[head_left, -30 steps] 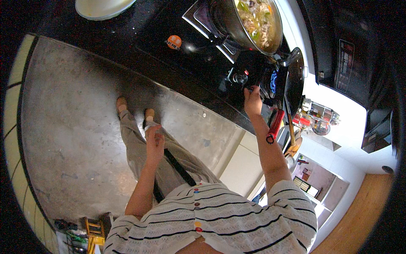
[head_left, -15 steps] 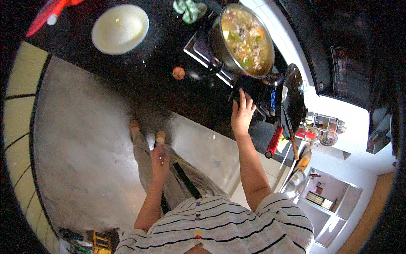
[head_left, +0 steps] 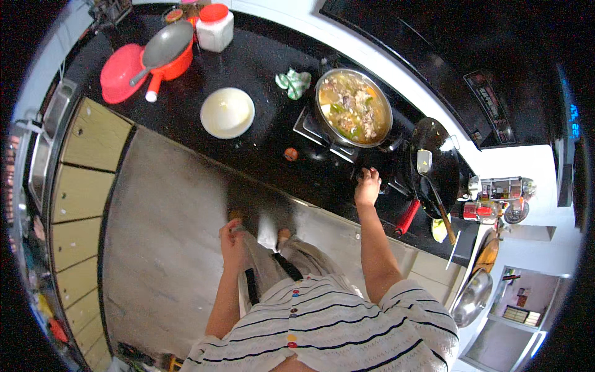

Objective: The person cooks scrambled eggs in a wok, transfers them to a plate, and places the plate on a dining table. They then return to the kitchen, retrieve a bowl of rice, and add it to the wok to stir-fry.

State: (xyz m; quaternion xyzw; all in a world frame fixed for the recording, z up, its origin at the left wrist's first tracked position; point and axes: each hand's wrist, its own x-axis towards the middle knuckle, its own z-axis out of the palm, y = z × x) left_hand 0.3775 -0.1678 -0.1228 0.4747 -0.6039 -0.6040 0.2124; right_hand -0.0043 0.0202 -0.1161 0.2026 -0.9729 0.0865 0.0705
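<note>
My right hand (head_left: pixel 368 189) reaches to the black stove top, its fingers closed round a dark knob that they mostly cover. Just beyond it stands a wide metal pot (head_left: pixel 353 106) full of soupy stew with meat and green and orange pieces. To its right is a black wok (head_left: pixel 434 164) with a red handle (head_left: pixel 407 217); a spatula (head_left: pixel 441 208) with a wooden handle lies in it. My left hand (head_left: pixel 232 243) hangs by my thigh, away from the counter, fingers loosely bent and apart, with nothing visible in it.
On the black counter sit a white bowl (head_left: pixel 227 113), a green-and-white cloth (head_left: pixel 293 84), a red basin (head_left: pixel 121 75), a grey pan (head_left: pixel 168 44) resting on an orange one, and a red-lidded jar (head_left: pixel 214 28). A range hood (head_left: pixel 427 56) overhangs the stove. A spice rack (head_left: pixel 499 197) hangs at the right.
The view has swung, showing more of the counter at left. My right hand's fingers have curled in from a spread pose. The blue flame by the wok no longer shows.
</note>
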